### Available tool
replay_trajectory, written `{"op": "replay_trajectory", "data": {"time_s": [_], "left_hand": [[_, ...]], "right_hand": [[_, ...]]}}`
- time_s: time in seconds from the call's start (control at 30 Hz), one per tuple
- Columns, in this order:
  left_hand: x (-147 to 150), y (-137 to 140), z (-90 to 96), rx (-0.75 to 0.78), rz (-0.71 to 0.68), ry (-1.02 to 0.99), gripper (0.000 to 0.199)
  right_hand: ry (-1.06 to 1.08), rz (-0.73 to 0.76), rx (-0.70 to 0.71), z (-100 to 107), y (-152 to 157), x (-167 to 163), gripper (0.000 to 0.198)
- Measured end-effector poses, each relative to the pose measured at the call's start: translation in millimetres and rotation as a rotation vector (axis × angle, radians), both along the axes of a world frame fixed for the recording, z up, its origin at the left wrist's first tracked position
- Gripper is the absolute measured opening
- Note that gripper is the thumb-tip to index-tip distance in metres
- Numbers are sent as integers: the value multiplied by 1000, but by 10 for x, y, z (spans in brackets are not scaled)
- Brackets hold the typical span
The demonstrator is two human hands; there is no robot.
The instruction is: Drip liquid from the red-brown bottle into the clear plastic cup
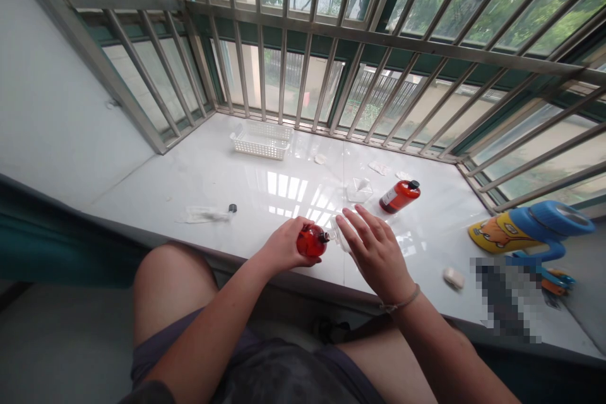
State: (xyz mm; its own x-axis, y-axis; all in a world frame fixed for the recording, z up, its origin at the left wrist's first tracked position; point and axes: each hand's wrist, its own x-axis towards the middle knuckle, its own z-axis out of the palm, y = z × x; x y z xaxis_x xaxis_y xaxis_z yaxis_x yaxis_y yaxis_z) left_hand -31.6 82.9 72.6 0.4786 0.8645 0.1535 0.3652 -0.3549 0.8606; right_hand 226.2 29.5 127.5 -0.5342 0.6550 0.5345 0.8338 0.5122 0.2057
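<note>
My left hand (288,244) is wrapped round a red translucent bottle (310,241) near the front edge of the white surface. The bottle is tilted, its dark mouth pointing right. Close to that mouth is a small clear container (343,235), partly covered by my right hand (376,251). The right fingers lie long over the container and its thumb is hidden; the hand appears to hold it. Beyond my right hand, a second red bottle (398,196) with a black cap and white label lies tilted. A clear square dish (360,190) sits left of it.
A white perforated basket (261,142) stands by the barred window. At left lies a clear plastic packet (204,214) beside a black cap (232,208). To the right are a blue and yellow flask (525,227), a small pale block (453,278) and a blurred-out dark object (506,300).
</note>
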Motion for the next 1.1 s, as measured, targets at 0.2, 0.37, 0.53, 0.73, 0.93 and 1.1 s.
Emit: {"op": "replay_trajectory", "data": {"time_s": [0.2,0.37,0.53,0.73,0.93,1.1], "left_hand": [[7,-4,9,-7,2,12,79],[11,-5,19,-15,7,12,79],[8,-1,13,-17,1,7,79],[6,3,-9,-28,4,6,80],[3,5,-5,-32,2,6,80],[0,9,1,-28,0,8,78]], "right_hand": [[-12,6,-1,19,-14,12,66],[-17,9,9,40,-8,4,64],[-16,6,10,60,0,-4,64],[-30,7,14,71,-10,-5,64],[-35,19,25,92,-7,-8,62],[-61,22,41,114,6,-9,55]]}}
